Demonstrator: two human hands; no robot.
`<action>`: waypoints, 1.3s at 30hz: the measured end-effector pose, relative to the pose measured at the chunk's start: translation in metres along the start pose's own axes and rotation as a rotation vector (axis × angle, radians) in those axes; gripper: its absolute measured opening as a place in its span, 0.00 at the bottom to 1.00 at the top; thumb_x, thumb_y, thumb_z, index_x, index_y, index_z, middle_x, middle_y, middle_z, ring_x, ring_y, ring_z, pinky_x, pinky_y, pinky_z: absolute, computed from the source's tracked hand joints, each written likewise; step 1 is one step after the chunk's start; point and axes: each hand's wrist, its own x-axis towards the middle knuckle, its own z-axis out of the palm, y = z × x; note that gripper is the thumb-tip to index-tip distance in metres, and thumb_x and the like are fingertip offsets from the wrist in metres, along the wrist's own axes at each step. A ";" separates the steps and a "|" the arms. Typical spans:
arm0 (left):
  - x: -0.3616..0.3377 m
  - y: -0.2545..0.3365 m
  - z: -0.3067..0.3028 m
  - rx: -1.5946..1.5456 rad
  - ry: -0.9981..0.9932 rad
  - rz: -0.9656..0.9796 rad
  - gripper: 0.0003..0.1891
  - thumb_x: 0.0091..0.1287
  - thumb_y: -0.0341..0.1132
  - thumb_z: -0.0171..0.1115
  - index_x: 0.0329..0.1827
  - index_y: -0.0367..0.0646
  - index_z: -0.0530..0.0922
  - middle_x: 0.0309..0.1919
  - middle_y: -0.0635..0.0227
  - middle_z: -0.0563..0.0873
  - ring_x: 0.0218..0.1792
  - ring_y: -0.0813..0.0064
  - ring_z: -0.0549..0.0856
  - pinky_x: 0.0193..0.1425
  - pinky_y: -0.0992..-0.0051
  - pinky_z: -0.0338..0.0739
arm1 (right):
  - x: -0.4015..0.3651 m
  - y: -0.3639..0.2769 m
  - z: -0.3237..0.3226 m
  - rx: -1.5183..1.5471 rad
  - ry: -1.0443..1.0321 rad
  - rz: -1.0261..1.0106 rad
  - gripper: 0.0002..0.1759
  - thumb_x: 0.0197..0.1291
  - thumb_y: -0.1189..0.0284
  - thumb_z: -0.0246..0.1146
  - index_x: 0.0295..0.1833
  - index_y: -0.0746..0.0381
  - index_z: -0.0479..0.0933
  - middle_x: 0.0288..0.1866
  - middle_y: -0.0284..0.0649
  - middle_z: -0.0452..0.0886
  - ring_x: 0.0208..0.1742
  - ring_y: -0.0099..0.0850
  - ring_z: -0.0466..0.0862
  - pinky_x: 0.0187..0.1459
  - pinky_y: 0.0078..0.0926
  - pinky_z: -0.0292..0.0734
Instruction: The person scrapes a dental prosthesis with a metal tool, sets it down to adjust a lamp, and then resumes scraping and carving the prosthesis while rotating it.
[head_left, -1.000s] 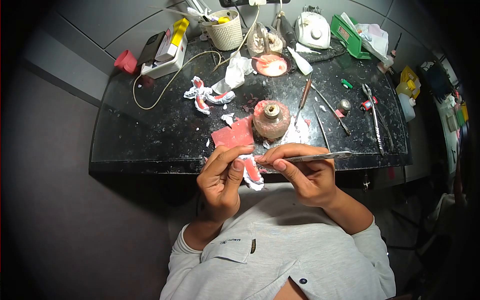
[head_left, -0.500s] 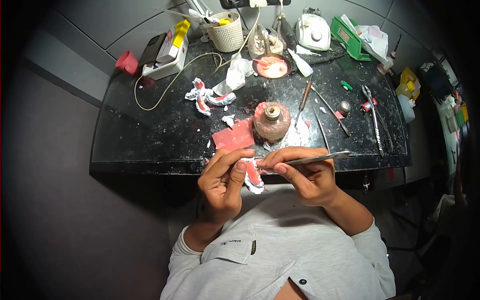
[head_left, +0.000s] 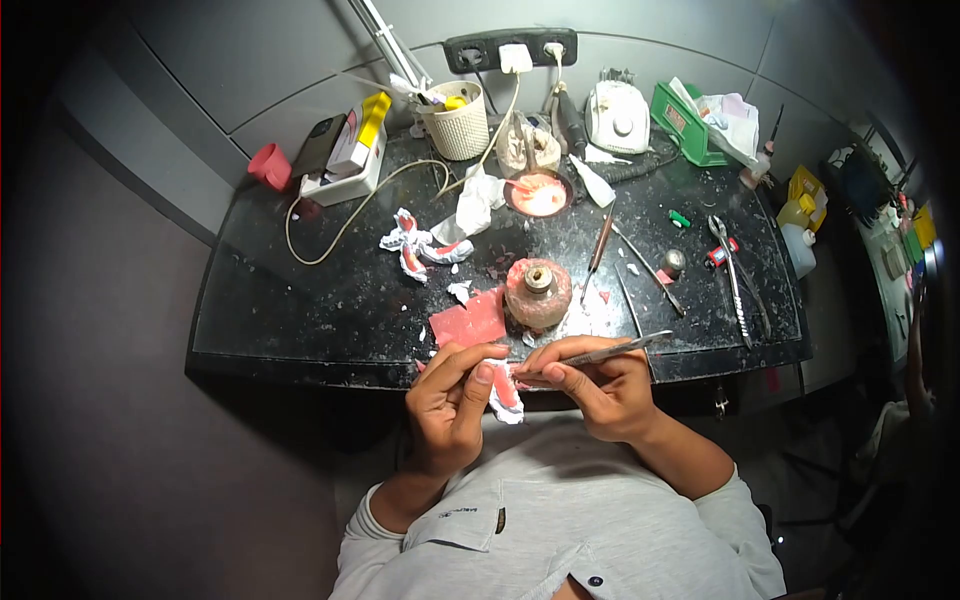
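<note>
My left hand pinches a white plaster dental piece with a pink wax strip between thumb and fingers, just off the bench's front edge. In my right hand is a slim metal carving tool, gripped like a pen. Its working tip is at the piece's right side, partly hidden by the fingers. Right behind the hands stand a round, wax-smeared spirit burner and a pink wax sheet. Further back lie similar white pieces with pink wax.
A pan of pink wax sits behind the burner. Several metal tools, including a wax knife and a long twisted-handle tool, lie to the right. A beige basket, a white box and a green bin line the back.
My view has tipped upward, so bench and hands sit lower in the picture and the wall sockets show. The carving tool has shifted slightly against the piece; both grips stay the same.
</note>
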 end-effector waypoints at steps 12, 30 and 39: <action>0.000 -0.006 -0.004 0.028 -0.030 0.067 0.10 0.78 0.24 0.56 0.55 0.29 0.84 0.42 0.68 0.82 0.34 0.90 0.76 0.35 0.87 0.68 | -0.001 0.001 0.001 0.029 -0.005 0.009 0.08 0.74 0.81 0.60 0.51 0.75 0.82 0.47 0.46 0.89 0.50 0.30 0.89 0.55 0.26 0.86; 0.001 -0.007 0.005 -0.237 -0.019 0.083 0.20 0.74 0.22 0.65 0.66 0.28 0.73 0.54 0.57 0.84 0.51 0.74 0.87 0.58 0.76 0.83 | 0.001 -0.017 -0.029 -0.070 0.121 -0.331 0.04 0.75 0.79 0.61 0.48 0.70 0.77 0.46 0.49 0.89 0.49 0.31 0.91 0.48 0.27 0.88; -0.007 0.003 0.019 -0.070 0.041 0.283 0.23 0.64 0.26 0.77 0.58 0.33 0.75 0.48 0.65 0.79 0.50 0.78 0.84 0.55 0.78 0.80 | -0.003 -0.041 -0.005 -0.632 0.053 -0.679 0.17 0.64 0.80 0.70 0.58 0.69 0.82 0.48 0.55 0.88 0.49 0.44 0.92 0.48 0.34 0.89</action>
